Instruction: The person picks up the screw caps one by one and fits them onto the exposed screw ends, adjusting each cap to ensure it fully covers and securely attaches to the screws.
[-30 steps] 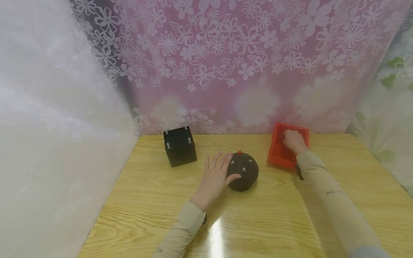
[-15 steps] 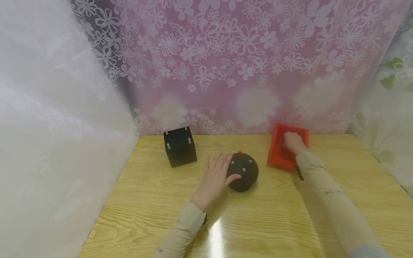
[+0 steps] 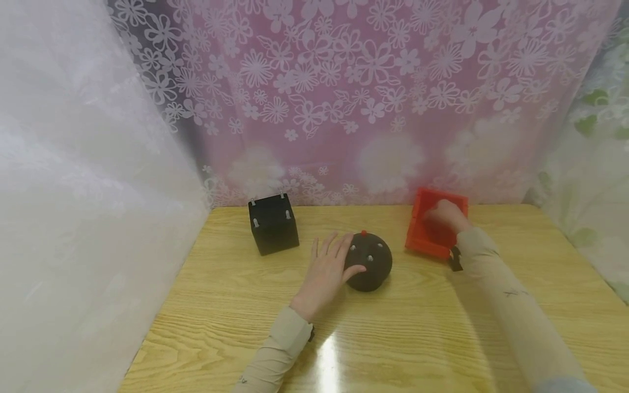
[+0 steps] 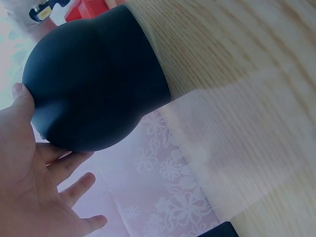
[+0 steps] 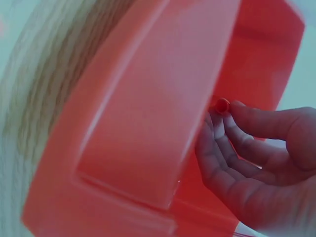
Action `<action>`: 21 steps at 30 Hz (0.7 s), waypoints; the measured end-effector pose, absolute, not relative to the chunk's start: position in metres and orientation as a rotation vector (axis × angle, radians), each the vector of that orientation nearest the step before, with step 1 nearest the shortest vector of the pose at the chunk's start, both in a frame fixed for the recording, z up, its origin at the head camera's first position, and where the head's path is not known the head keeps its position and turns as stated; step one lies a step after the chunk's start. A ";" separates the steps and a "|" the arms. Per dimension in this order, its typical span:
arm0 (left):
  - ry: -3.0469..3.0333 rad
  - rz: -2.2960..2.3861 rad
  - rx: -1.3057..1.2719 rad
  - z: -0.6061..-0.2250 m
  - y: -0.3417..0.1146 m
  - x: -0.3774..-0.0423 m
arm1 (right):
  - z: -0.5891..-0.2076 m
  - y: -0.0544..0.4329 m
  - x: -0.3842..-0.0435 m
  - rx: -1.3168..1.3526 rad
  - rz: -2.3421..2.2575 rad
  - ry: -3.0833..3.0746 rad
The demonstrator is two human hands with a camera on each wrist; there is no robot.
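A black ball-shaped piece with a flat base (image 3: 375, 275) stands on the table in the head view. Small silvery studs and one red cap (image 3: 364, 233) stick out of its top. My left hand (image 3: 320, 278) rests against its left side, fingers spread and fairly straight, the thumb lying along the near side. At the back right, my right hand (image 3: 448, 213) is inside a red plastic bin (image 3: 426, 248). The right wrist view shows its thumb and fingertips pinching a small hollow red cap (image 5: 222, 105) by the bin's edge.
A black box (image 3: 276, 236) with metal pegs at its upper corners stands at the back left of the wooden table (image 3: 236, 311). A pink flowered curtain (image 3: 314, 98) hangs behind the table, with pale sheets on both sides.
My right hand has shifted a little to the right and up inside the red bin, fingers now pointing left. The left hand and the black ball-shaped piece have stayed in place.
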State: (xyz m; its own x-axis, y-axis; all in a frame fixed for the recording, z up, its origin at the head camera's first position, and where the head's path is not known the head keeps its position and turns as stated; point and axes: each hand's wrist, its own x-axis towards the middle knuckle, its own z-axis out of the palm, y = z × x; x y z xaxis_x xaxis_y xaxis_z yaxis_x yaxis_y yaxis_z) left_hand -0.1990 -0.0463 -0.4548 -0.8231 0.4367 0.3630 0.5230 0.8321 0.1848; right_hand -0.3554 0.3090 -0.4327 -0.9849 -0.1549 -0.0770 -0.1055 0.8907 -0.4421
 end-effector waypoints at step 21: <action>-2.693 -0.397 -0.736 -0.453 -0.046 -0.197 | -0.415 0.301 -0.314 -0.100 -1.417 2.780</action>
State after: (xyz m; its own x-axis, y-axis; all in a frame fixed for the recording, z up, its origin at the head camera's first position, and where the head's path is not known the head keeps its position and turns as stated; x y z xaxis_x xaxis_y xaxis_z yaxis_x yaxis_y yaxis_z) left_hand -0.1972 -0.0458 -0.4532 -0.8159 0.4410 0.3738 0.5301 0.8287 0.1794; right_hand -0.3137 0.3005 -0.4150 -0.9978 -0.0660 0.0118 -0.0483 0.5858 -0.8090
